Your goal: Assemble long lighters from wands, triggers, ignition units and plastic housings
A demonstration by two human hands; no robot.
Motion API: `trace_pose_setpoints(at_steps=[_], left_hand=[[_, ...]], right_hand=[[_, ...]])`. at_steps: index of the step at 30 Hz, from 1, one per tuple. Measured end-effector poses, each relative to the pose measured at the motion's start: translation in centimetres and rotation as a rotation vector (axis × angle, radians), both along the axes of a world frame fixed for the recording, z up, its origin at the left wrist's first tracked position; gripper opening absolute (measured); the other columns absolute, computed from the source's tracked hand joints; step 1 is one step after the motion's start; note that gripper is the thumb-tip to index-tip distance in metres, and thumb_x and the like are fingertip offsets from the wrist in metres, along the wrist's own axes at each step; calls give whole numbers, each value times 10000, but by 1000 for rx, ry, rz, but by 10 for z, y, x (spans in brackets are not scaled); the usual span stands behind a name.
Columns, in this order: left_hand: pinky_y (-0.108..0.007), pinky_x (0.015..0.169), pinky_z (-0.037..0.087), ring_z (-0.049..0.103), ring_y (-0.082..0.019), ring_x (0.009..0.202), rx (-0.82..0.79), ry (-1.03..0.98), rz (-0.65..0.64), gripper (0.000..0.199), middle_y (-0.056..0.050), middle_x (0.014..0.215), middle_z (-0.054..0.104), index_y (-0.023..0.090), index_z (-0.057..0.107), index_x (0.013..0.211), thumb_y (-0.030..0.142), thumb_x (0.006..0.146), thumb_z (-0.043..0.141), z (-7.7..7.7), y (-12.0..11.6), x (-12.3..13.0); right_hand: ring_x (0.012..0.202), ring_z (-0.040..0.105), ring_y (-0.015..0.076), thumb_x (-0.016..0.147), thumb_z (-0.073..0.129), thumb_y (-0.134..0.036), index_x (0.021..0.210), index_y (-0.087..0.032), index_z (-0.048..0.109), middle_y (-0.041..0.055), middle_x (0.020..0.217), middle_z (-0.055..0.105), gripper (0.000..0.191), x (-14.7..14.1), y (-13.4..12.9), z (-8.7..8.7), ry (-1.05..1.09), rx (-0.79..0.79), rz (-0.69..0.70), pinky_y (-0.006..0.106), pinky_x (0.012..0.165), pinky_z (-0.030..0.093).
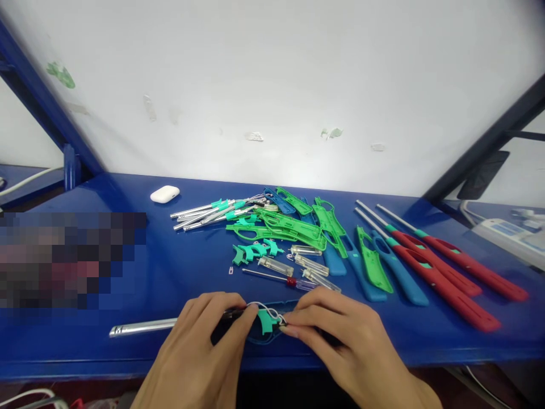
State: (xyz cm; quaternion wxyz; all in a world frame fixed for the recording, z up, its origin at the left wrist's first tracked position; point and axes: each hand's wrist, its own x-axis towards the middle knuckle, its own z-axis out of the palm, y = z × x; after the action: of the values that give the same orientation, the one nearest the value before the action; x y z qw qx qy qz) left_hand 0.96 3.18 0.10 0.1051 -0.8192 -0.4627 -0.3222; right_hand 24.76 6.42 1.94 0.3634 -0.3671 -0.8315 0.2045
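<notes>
A blue lighter shell half (264, 341) lies at the table's front edge between my hands, partly hidden by them. Inside it sits a teal trigger (267, 322), with thin white wires (269, 309) looping over it. My left hand (208, 335) is closed around the inner end of a metal lighter tube (142, 327), which sticks out to the left. At the shell's other side, my right hand (340, 326) pinches the white wires beside a small dark part mostly covered by the fingertips. Beyond the hands lies a screwdriver (291, 281) with a red and purple handle.
Several clear fuel tanks (276, 266), loose teal triggers (255, 251) and green shell halves (293, 227) lie behind my hands. Metal tubes (208, 215) are piled further back. Red lighters (447, 284) lie right, beside blue shells (400, 272). A white case (164, 194) sits back left.
</notes>
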Motion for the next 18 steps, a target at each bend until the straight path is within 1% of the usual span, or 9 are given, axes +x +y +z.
trace_pose_setpoints(at_steps=[3, 6, 11, 15, 18], left_hand=[[-368, 763, 650, 687, -232, 969, 27, 21, 19, 256, -102, 1102, 692, 188, 681, 1217, 190, 1029, 507, 2, -4, 7], [-411, 757, 658, 679, -265, 988, 74, 48, 32, 239, -119, 1108, 706, 162, 695, 1196, 217, 1036, 526, 4, -5, 11], [-395, 768, 655, 679, -256, 989, 88, 76, -4, 253, -122, 1109, 715, 148, 715, 1180, 166, 1035, 509, 1, -4, 9], [-379, 796, 646, 691, -235, 990, 84, 40, 0, 249, -116, 1111, 710, 145, 714, 1177, 156, 1036, 508, 1, -2, 11], [-366, 783, 644, 716, -220, 960, 86, 25, 9, 256, -96, 1077, 725, 156, 717, 1143, 159, 1048, 479, 4, -2, 14]], right_hand=[[808, 738, 111, 1033, 663, -250, 1003, -259, 810, -15, 956, 763, 150, 1, -1, -1, -3, -12, 11, 173, 792, 597], [850, 734, 106, 1033, 656, -203, 1060, -274, 802, -21, 997, 759, 165, 3, 0, -2, -11, -26, 34, 167, 828, 582], [870, 721, 104, 1029, 649, -152, 1114, -289, 784, -25, 1022, 750, 210, 5, 1, -4, -24, -4, 47, 181, 826, 570], [885, 722, 112, 1024, 642, -121, 1141, -282, 780, -14, 1042, 751, 243, 5, 1, -7, -29, 15, 50, 199, 832, 572], [891, 728, 110, 1027, 635, -120, 1154, -287, 779, -18, 1050, 759, 254, 5, 0, -7, -33, 19, 47, 194, 837, 574]])
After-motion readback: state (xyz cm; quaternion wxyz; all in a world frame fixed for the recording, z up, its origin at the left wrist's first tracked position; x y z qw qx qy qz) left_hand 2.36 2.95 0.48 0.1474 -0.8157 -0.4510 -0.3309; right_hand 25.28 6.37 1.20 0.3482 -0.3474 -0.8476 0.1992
